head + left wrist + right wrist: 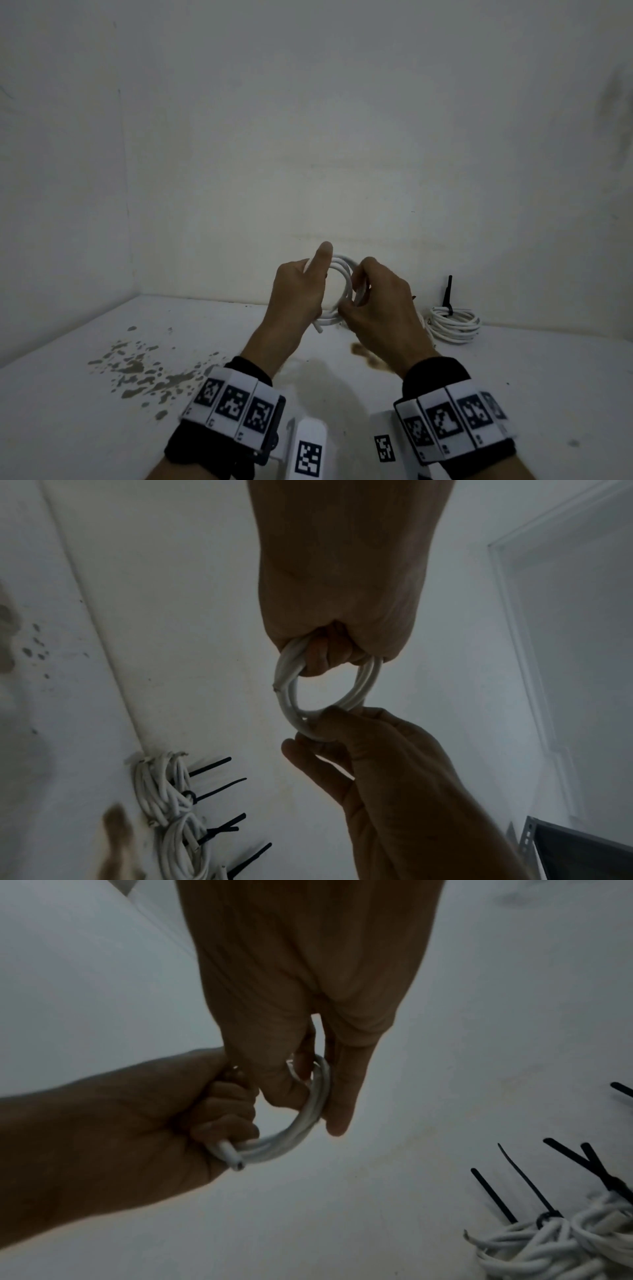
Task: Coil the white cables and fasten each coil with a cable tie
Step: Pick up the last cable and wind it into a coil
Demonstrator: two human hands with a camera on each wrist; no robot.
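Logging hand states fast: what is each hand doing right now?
Left hand: fingers curled round the white cable coil.
Right hand: fingers pinch the same coil's opposite side.

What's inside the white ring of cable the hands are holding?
Inside the white cable coil there is only open air, with the pale wall showing through. The left hand and right hand grip its rim, and their fingers cover those parts of the cable.
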